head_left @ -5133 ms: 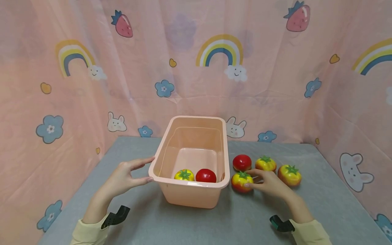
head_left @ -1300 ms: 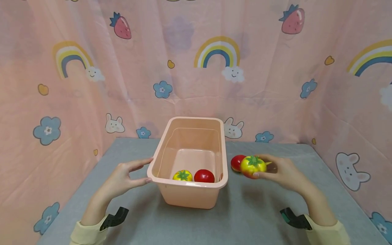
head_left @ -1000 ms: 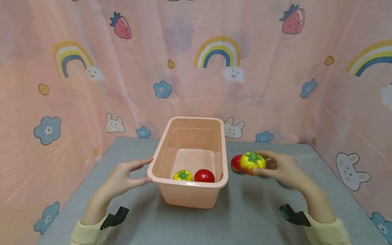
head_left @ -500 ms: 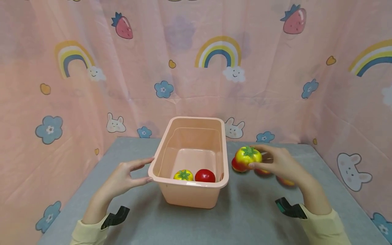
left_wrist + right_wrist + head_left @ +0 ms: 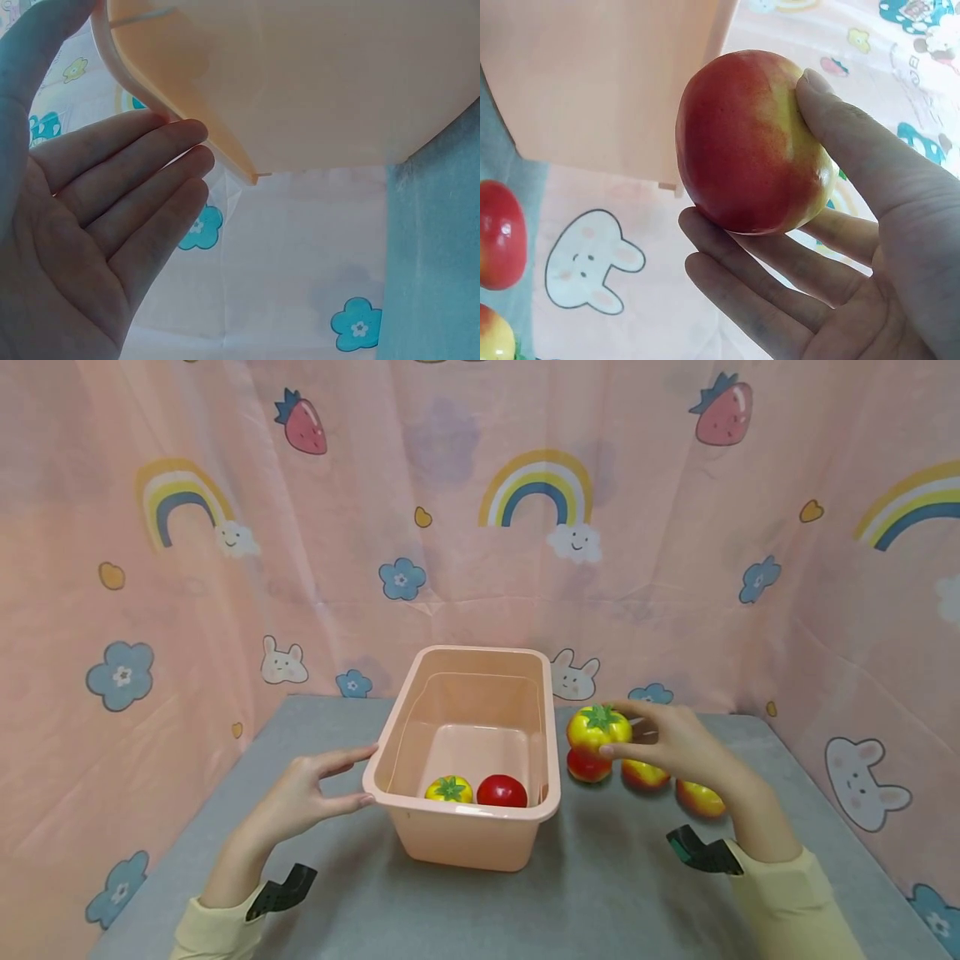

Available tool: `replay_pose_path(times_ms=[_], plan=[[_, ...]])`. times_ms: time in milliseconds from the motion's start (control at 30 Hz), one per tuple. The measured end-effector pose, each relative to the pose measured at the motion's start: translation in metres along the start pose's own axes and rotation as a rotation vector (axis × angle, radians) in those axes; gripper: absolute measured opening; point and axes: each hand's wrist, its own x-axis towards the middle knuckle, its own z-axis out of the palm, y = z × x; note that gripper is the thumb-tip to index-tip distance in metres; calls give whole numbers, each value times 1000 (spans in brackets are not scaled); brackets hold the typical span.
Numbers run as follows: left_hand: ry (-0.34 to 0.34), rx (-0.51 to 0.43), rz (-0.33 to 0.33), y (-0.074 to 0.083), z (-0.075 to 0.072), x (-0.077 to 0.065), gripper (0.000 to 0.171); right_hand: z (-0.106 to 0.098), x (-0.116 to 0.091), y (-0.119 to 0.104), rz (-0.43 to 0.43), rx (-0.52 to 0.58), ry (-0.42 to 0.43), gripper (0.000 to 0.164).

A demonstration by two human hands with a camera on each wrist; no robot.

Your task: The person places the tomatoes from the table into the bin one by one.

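Observation:
My right hand holds a yellow-and-red tomato with a green leafy top, raised above the table to the right of a pink plastic bin. Thumb and fingers grip its sides; in the right wrist view the tomato's red underside shows. My left hand touches the bin's left rim with thumb and index fingertip. The left wrist view shows that hand's other fingers extended beside the rim. Inside the bin lie a yellow tomato with a green top and a red tomato-like fruit.
On the grey table, right of the bin, lie a red fruit and two yellow-and-red ones, the nearer partly behind the right wrist and the other under the hand. A patterned pink curtain stands behind the table.
My right hand has lifted the tomato from the table since the oldest frame, and lately raised it farther up and left toward the bin. The left hand keeps its place.

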Motion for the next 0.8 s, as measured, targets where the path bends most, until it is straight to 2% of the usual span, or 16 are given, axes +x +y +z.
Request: replay_pose_path(times_ms=[433,800], plan=[[-2,17,10,1,-1,1,54,-7,14,-9,-33,-36,-4,77],[-4,20,0,2,-1,0,54,-13,25,-21,-135,-53,26,68]])
